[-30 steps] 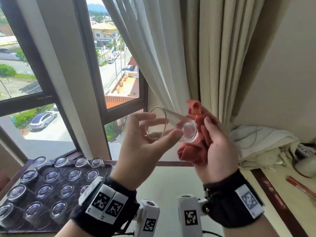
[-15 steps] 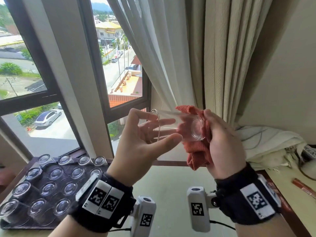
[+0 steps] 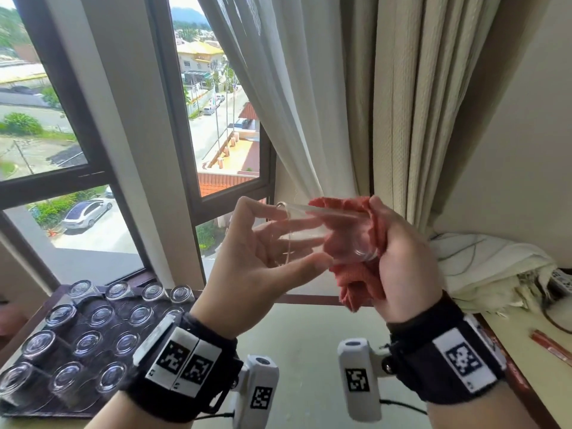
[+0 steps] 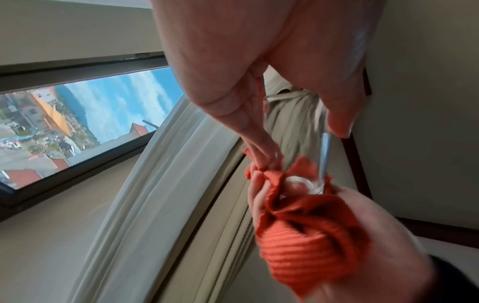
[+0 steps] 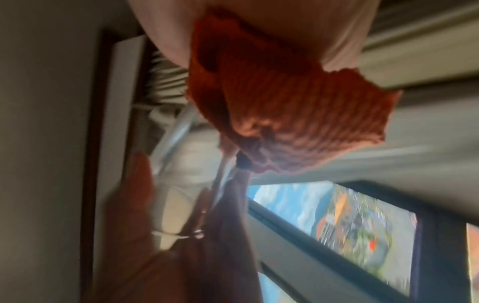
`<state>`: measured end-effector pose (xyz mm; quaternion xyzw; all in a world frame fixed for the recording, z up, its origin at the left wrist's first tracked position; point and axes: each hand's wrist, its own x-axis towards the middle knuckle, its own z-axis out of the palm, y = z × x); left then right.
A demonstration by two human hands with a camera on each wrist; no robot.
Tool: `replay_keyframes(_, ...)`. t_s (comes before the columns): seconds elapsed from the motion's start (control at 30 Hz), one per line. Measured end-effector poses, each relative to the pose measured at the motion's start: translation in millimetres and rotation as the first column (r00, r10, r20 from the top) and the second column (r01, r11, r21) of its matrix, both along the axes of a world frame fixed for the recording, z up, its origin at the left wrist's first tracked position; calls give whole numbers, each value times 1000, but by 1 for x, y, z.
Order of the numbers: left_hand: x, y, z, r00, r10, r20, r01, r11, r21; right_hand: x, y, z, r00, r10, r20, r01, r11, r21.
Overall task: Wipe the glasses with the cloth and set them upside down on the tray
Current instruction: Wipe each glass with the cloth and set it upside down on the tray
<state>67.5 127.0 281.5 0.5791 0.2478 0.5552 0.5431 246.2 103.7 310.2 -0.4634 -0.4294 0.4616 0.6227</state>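
Note:
A clear drinking glass lies on its side in the air before the window, mouth to the left. My left hand holds it near the rim between thumb and fingers. My right hand grips the red cloth, which is wrapped round the glass's base. In the left wrist view the cloth bunches over the glass bottom. The right wrist view is blurred and shows the cloth under my palm. A dark tray at lower left bears several upside-down glasses.
A window with dark frames and pale curtains fills the background. The pale table top lies below my hands. Crumpled white cloth and cables sit at the right, with a red strip near the table's right edge.
Both hands with the glass and cloth have risen slightly, and the glass has tipped nearer level. The cloth has shifted round the glass's base.

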Motion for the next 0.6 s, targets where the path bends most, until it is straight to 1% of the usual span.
replay_keyframes(0.03,0,2,0,1000,9,-11,-9,1000,10,-1,-1,0,994,34,-104,-44,995,-93)
replay_keyframes(0.07,0,3,0,999,30,-11,-30,1000,9,-3,-3,-4,987,50,-155,-71,989,-129)
replay_keyframes(0.1,0,5,-2,999,54,-3,-54,999,-2,-7,-7,-12,990,50,-133,-66,991,-117)
replay_keyframes(0.13,1,6,-4,997,73,6,-73,997,-18,-13,-11,-22,1000,14,-19,-15,998,-63)
replay_keyframes(0.17,2,7,-7,997,81,8,-81,996,-30,-18,-15,-31,990,-60,131,57,998,30)
replay_keyframes(0.2,3,7,-9,997,78,-1,-78,996,-33,-20,-16,-40,952,-155,264,121,982,142)
replay_keyframes(0.23,4,7,-11,997,71,-20,-71,997,-26,-20,-14,-46,910,-248,332,174,956,237)
replay_keyframes(0.27,6,6,-13,997,67,-47,-68,998,-15,-17,-10,-47,887,-307,345,203,930,307)
replay_keyframes(0.33,9,4,-14,991,78,-105,-79,997,-7,-7,-2,-37,878,-341,335,209,904,373)
replay_keyframes(0.37,11,4,-16,987,92,-133,-96,995,-19,-1,2,-29,888,-316,335,198,918,343)
replay_keyframes(0.4,13,5,-17,978,116,-171,-124,992,-36,5,5,-22,909,-265,321,183,947,263)
replay_keyframes(0.43,14,6,-18,962,150,-228,-165,985,-49,11,8,-16,931,-203,305,162,975,155)
replay_keyframes(0.47,15,7,-18,933,186,-306,-213,975,-56,16,11,-15,934,-153,322,143,988,52)
replay_keyframes(0.53,14,10,-19,860,211,-465,-274,959,-71,23,14,-16,912,-96,399,140,987,-83)
replay_keyframes(0.6,13,13,-19,823,146,-549,-229,970,-85,29,16,-19,889,-111,445,180,977,-117)
